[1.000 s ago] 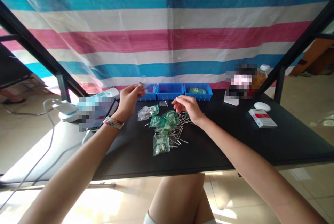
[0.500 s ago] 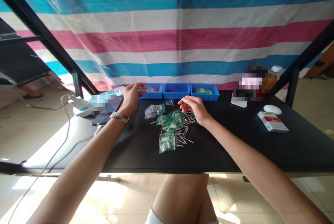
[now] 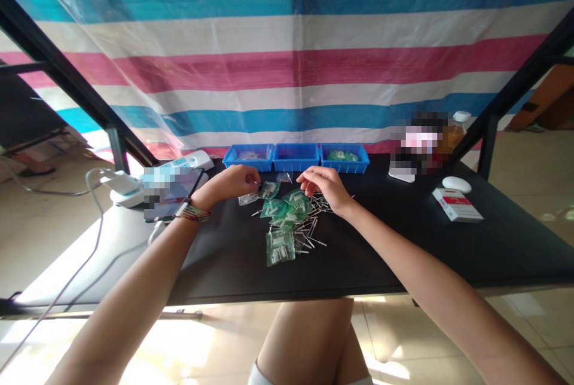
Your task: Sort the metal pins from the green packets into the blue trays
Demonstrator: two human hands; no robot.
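My left hand (image 3: 233, 183), a bracelet at its wrist, is closed with bent fingers at the edge of a small green plastic bag (image 3: 269, 189). A clear plastic bag (image 3: 248, 199) lies partly under it. What its fingers hold, if anything, is hidden. Over the far right of the pile, my right hand (image 3: 326, 186) has its fingers curled together; I cannot make out anything in them. Between the hands lie several green bags (image 3: 280, 246) with small pale pieces inside, and loose silvery pop rivets (image 3: 316, 226).
Three blue bins stand in a row at the back: the left bin (image 3: 228, 165) holds clear bags, the middle bin (image 3: 296, 164) shows its bare floor, the right bin (image 3: 345, 167) holds green bags. A power strip (image 3: 201, 159), tablet (image 3: 173, 196), white-and-red box (image 3: 457, 205) and white mouse (image 3: 456, 185) flank them.
My left hand has come down and right from in front of the left bin to the small bags, its fingers curling in. My right hand keeps nearly the same pose. The whole view has shifted slightly.
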